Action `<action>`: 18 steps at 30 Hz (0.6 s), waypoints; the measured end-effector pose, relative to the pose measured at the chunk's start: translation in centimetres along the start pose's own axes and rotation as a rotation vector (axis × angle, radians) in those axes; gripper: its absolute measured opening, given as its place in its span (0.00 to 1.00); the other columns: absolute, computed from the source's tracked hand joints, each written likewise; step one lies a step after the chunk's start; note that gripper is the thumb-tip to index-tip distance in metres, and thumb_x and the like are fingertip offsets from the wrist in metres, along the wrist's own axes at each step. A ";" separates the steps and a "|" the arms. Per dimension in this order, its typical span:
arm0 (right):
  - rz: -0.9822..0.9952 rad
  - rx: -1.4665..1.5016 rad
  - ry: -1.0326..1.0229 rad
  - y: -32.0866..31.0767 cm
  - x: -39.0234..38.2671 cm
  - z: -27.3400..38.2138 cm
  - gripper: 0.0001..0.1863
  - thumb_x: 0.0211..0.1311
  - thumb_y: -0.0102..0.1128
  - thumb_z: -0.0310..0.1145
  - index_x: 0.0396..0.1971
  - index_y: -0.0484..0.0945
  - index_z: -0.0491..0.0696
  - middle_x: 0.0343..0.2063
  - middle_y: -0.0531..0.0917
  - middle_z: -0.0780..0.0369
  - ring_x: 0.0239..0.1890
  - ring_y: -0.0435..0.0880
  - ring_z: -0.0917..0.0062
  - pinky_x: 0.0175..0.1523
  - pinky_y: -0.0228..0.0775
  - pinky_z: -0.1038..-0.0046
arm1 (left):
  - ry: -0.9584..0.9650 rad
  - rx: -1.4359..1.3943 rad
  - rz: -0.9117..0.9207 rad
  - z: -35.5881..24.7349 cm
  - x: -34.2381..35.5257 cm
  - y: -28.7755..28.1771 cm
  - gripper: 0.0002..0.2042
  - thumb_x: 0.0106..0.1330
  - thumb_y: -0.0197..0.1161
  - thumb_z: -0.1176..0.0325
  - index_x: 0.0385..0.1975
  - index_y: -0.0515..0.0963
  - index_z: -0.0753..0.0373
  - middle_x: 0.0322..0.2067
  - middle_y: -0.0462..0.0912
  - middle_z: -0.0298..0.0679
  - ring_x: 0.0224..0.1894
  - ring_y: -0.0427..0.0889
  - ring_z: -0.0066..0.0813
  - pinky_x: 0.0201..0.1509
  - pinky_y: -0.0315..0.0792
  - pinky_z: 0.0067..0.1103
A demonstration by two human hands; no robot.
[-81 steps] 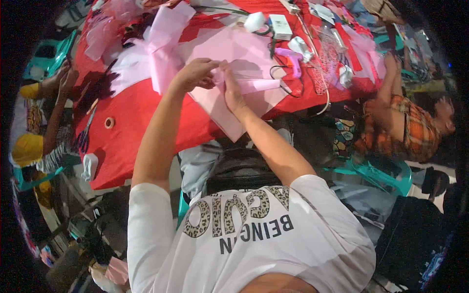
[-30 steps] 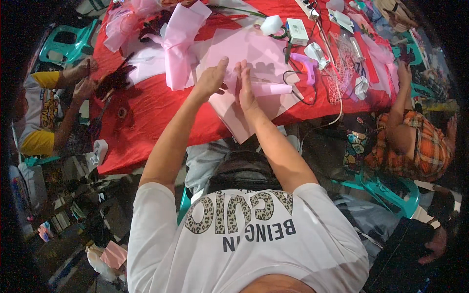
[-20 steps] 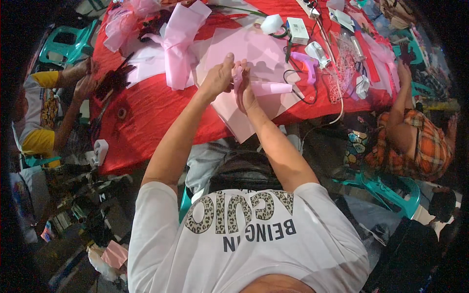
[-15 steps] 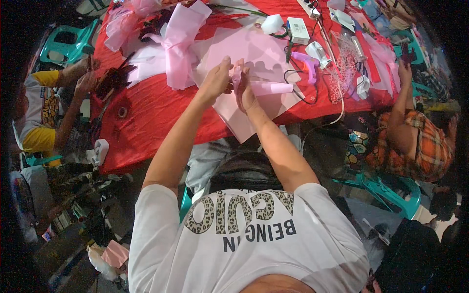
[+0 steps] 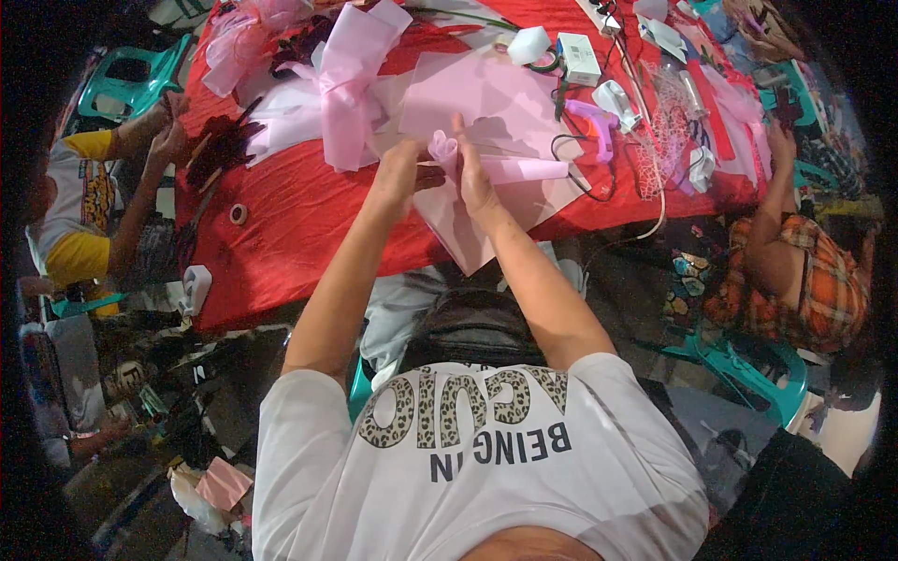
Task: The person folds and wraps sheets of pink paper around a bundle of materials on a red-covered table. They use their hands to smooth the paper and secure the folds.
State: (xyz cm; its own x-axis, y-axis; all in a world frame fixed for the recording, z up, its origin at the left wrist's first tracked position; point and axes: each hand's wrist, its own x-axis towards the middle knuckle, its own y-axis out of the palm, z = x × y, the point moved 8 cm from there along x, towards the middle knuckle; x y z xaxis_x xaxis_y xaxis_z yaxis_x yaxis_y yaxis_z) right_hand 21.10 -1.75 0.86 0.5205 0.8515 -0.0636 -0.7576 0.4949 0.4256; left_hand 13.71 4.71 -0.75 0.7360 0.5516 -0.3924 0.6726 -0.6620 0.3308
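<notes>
A pink strip, paper or thin wrap, is coiled at one end into a small rosette-like roll between my hands. My right hand holds the strip with its fingers close together, and the loose end stretches out to the right past it. Just left of the roll is my left hand, its thumb and fingers apart; whether a fingertip touches the roll is hard to see. Under both hands lie pale pink sheets, overlapping on the red tablecloth.
A large pink bow lies left of the sheets. To the right are a purple glue gun with its cord, a white box and pink netting. A tape roll rests at left. Other people sit at both sides.
My left hand has drawn slightly left and down, off the coil, and its fingers have spread. The rolled end now shows more openly beside my right hand, which has barely moved.
</notes>
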 end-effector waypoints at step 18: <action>0.121 -0.594 -0.275 -0.3 1.1 -1.4 0.27 0.66 0.31 0.37 0.63 0.51 0.41 0.65 0.48 0.54 0.69 0.39 0.68 0.69 0.30 0.70 | 0.046 0.109 -0.036 -1.0 -0.7 -1.9 0.15 0.62 0.54 0.68 0.45 0.71 0.70 0.33 0.78 0.40 0.30 0.79 0.26 0.35 0.76 0.22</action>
State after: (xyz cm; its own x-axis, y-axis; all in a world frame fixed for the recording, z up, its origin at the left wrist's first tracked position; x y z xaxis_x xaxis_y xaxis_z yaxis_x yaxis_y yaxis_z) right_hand 21.39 -0.75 -0.59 0.4398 0.8707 0.2199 -0.8643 0.4769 -0.1596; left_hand 12.00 6.11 -0.21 0.7159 0.5973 -0.3617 0.6881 -0.6913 0.2205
